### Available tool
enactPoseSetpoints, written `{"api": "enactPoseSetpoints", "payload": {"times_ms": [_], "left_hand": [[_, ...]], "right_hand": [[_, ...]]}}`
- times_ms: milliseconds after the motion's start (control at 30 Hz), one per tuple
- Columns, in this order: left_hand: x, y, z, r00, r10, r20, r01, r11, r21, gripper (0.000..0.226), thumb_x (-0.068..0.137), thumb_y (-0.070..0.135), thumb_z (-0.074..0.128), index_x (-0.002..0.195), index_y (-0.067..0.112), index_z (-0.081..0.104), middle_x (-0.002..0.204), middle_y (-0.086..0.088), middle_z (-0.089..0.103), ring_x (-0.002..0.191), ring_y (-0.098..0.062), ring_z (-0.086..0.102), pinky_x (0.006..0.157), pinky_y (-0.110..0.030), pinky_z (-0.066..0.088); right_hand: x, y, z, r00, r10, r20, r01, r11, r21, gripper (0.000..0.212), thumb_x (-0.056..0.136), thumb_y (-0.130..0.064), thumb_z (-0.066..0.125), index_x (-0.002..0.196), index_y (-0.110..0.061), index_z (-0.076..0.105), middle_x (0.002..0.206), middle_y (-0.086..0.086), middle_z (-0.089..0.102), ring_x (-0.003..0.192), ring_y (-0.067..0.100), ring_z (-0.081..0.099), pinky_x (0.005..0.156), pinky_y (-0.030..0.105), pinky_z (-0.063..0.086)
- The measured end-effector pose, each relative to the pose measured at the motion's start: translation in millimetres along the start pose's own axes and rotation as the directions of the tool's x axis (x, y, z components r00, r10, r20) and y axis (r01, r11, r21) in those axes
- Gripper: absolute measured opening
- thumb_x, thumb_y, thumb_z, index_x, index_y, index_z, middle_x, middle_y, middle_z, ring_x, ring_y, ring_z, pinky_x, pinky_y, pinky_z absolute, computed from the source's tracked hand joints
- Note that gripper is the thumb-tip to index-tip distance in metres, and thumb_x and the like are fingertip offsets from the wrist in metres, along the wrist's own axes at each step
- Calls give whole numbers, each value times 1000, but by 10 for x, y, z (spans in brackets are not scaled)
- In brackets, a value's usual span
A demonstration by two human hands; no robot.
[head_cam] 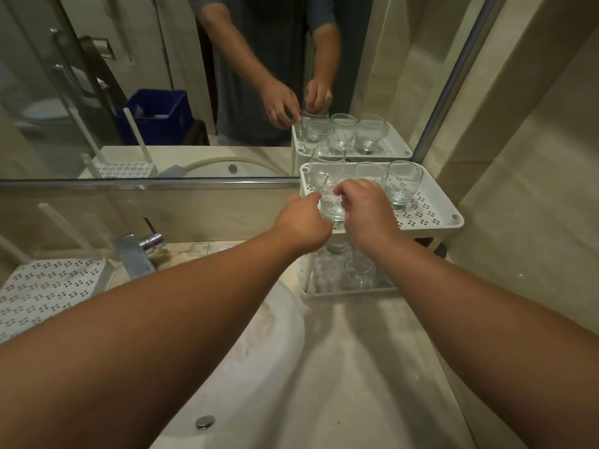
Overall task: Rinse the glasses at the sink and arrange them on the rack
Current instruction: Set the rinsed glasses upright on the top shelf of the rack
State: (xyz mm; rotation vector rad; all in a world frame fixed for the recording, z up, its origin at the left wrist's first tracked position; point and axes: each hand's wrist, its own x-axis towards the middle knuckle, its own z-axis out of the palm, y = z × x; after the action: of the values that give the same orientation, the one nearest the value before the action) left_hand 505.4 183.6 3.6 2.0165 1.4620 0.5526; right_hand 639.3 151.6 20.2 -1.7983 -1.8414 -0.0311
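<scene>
Glass: clear tumbler [332, 204] between fingertips, over rack top tier [431, 207].
Hands: left hand [303, 223] and right hand [368, 210] pinch its sides.
Handling: likely wet, slippery, fragile; grip the wall below the rim.

Clear, colourless glass [332, 205] between the hands, with a paler, thicker base. Same clear glass on the tumbler [403, 184] at the right of the top tier. White plastic rack [431, 212], punched all over with small four-dot clusters in even rows. Same white, same dotted pattern on the tray [48, 286] at the left. Cream, faintly veined stone on the table [372, 351]; off-white basin [259, 367] with a shiny silver drain plug [205, 421]. Polished chrome tap [142, 251]. Beige wall tiles [534, 189] at the right. Deep blue crate [155, 115] and grey shirt [246, 76] in the mirror.
</scene>
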Motion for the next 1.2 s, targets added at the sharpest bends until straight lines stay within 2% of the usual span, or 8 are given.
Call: {"api": "enactPoseSetpoints", "payload": {"times_ms": [100,167,333,533,667,900,1067,1200], "left_hand": [[2,5,8,999,-25,-19,25,1000,-18,64,92,24,54,152,26,34,143,-15,41,85,-15,61,54,-11,32],[-23,-16,46,998,-29,-62,25,998,-62,63,92,25,56,151,26,36,142,-13,43,75,-4,53,53,-9,28],[-206,-85,205,966,-80,-245,25,975,-221,44,92,21,58,135,22,48,129,-6,49,75,5,45,74,-22,38],[-454,-270,518,905,-264,-333,104,897,-430,24,91,16,58,109,23,43,108,-3,51,80,-6,51,62,-18,37],[-552,-361,698,900,-375,-224,204,815,-543,20,88,11,51,105,21,49,90,-3,55,87,-27,64,76,-40,52],[-636,-361,935,900,-437,8,360,731,-579,23,86,10,48,91,32,51,75,3,57,83,-33,70,66,-36,53],[-653,-336,1030,913,-405,35,352,744,-568,23,86,11,46,93,31,56,75,5,59,80,-27,71,59,-29,50],[-655,-320,1045,913,-403,62,366,742,-561,25,87,10,47,94,32,57,76,5,60,82,-27,71,58,-29,50]], "right_hand": [[-49,35,-17,998,-6,-61,7,1000,26,26,92,-2,60,115,-12,68,112,5,64,111,24,52,90,32,43],[-120,75,-29,993,-7,-117,13,999,50,26,91,-7,64,116,-14,67,114,3,62,111,23,52,89,28,40],[-392,209,-45,970,14,-242,21,990,140,22,89,-8,64,110,-12,69,108,1,62,97,20,57,82,31,47],[-862,408,42,963,81,-256,-29,980,198,15,88,-3,63,100,-9,71,94,0,63,81,17,57,72,30,48],[-1113,654,243,978,197,-64,-187,972,140,19,89,-6,63,106,-11,71,99,1,65,86,21,59,76,34,50],[-1136,1027,698,921,278,274,-262,961,-94,36,92,-10,59,127,-16,63,121,8,62,102,25,61,77,29,45],[-942,1185,914,867,306,393,-231,946,-228,40,93,-11,57,133,-18,57,130,9,57,108,29,61,83,32,49],[-880,1250,1036,824,304,478,-186,942,-279,36,92,-8,57,127,-16,60,125,8,57,104,27,61,85,33,52]]}}
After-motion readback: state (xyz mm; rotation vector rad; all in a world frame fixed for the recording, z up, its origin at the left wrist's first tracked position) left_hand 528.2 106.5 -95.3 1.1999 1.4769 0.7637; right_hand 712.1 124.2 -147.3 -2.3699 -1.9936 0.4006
